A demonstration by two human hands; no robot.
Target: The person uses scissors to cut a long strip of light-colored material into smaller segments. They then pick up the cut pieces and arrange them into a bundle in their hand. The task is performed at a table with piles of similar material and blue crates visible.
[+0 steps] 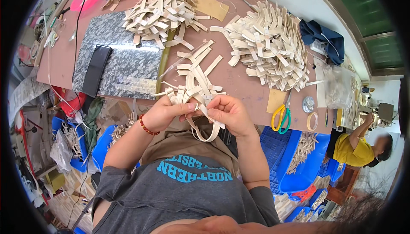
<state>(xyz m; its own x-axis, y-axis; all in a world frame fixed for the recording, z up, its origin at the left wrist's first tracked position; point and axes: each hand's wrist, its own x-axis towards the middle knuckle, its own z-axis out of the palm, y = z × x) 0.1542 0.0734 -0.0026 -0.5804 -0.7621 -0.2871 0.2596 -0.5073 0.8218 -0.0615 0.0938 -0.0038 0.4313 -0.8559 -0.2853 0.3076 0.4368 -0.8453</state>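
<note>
At the near table edge, my left hand point(171, 110) pinches a cream fabric strap point(212, 137) near a small metal fitting point(197, 106). My right hand point(229, 113), close beside it, has its thumb and fingers closed on the same strap. The strap's lower part hangs in a loop below both hands, in front of my lap. Just beyond my fingers lies a loose cluster of similar cream straps point(200, 76), some reaching up against my hands. Where the fingertips meet, they partly hide the strap and the fitting.
Two big heaps of cream straps, a left heap point(162, 14) and a right heap point(269, 41), cover the far table. A phone point(97, 69) rests on a grey marbled slab point(128, 41). Scissors point(282, 116) lie right, above blue bins point(305, 172). A person in yellow point(354, 148) works farther right.
</note>
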